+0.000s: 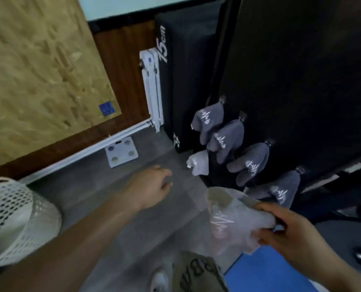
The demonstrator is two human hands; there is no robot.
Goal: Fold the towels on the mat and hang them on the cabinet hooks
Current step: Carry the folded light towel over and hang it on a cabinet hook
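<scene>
Now, towel (234,220) pale and bunched in right hand (291,226), fingers and thumb curled round its upper end, lower part hanging loose just above the near edge of the mat (266,272). Left hand (152,186) stretched forward over the floor (116,186), fingers loosely bent, holding nothing.

Probably the carrying stage, with hanging on the cabinet (301,70) next. Bring left hand across to the loose end and square up the fold before lifting; otherwise, risk of a slack bundle sliding off. Feel for a loop or firm corner first, none discernible through the blur. Choose a hook with care: four grey towels (209,121) on the visible hooks (242,117), in a slanting row down the dark cabinet side, and a small white towel (198,162) lower, left of them, its own hook hidden. No free hook in view, so look before reaching. Approach from the open side to avoid knocking neighbours off.

Underfoot: plain grey floor, blue mat at lower right. At far left, a white lattice basket (10,218) near the wall. Further off, a white scale (121,151) flat on the floor, near the foot of a white radiator (152,85). Behind, a chipboard panel (38,60) against brown wall. Black block (181,81) marked "75cm", upright between radiator and cabinet.
</scene>
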